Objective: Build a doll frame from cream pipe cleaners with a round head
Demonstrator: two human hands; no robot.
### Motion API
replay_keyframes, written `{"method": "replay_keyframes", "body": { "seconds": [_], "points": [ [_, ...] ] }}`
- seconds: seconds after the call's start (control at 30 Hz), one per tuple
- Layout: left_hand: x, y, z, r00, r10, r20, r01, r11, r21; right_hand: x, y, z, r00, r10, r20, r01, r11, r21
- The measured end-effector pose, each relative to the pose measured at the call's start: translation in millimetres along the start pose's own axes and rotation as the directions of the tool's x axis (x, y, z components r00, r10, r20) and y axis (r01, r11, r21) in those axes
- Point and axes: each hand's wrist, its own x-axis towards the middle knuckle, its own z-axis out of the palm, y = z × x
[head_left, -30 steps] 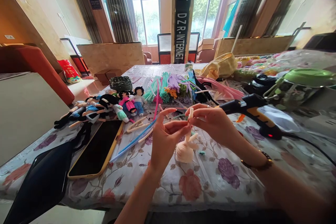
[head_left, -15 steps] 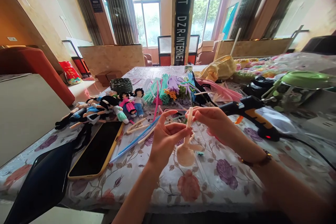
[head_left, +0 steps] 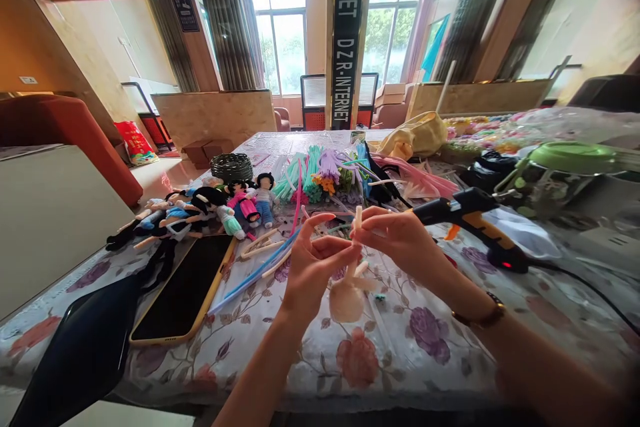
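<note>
A beige fuzzy pipe-cleaner figure (head_left: 347,301) hangs above the tablecloth, its round part down and thin limbs above and to the side. My left hand (head_left: 313,267) is closed in a pinch on its upright stem, index finger raised and curved. My right hand (head_left: 393,233) pinches the same stem just above, and the pale tip pokes out over the fingers. Both hands' fingertips nearly meet there, partly hiding the stem. Beyond my right hand lies a black and orange hot glue gun (head_left: 470,220) with a red light on.
Finished dolls (head_left: 200,207) lie in a heap at left, beside a phone (head_left: 185,293) in a yellow case. Blue and beige pipe cleaners (head_left: 255,273) lie left of my hands. Coloured bundles (head_left: 320,173) and a dark woven basket (head_left: 231,165) stand behind. A cord (head_left: 585,277) trails right.
My right hand has slid down the stem toward my left fingertips, so the stem's tip now shows above it. The round part has swung slightly left and down.
</note>
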Motion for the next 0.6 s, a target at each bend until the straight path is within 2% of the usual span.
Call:
{"method": "replay_keyframes", "body": {
  "seconds": [0.3, 0.6],
  "points": [
    [-2.5, 0.4, 5.9, 0.985, 0.100, -0.138, -0.091, 0.994, 0.068, 0.7, -1.5, 2.9, 0.999, -0.022, -0.049, 0.014, 0.988, -0.151],
    [-3.5, -0.1, 7.0, 0.988, 0.119, -0.103, -0.104, 0.984, 0.142, -1.9, -5.7, 2.9, 0.996, -0.012, -0.090, 0.002, 0.994, -0.110]
  ]
}}
